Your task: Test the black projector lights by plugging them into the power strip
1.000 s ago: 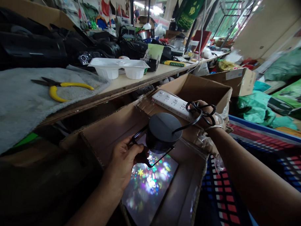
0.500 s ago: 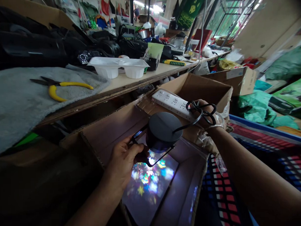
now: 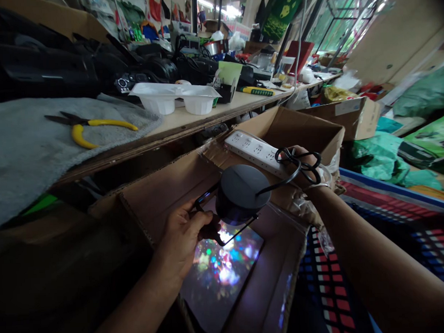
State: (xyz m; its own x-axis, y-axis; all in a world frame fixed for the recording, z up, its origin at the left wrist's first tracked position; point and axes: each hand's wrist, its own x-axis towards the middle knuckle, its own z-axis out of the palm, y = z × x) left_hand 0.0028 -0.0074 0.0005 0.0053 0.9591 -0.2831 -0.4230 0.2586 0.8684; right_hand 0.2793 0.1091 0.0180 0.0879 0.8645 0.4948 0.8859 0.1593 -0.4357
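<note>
Black projector lamp [image 3: 242, 192], lit, left hand [image 3: 184, 236] clenched on its bracket over cardboard box [image 3: 164, 188]; right hand [image 3: 305, 168] grasping coiled cord [image 3: 298, 164] beside power strip [image 3: 256, 153]; testing step, steady aim probably needed next.

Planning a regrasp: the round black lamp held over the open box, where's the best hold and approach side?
Take the black lamp by its thin wire bracket on the left side, where the left hand holds it. The dome is smooth and wide, light shines from below, and the cord leaves on the right.

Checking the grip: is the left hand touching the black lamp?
Touching. The head view shows the left hand with fingers closed on the wire bracket at the black lamp.
</note>
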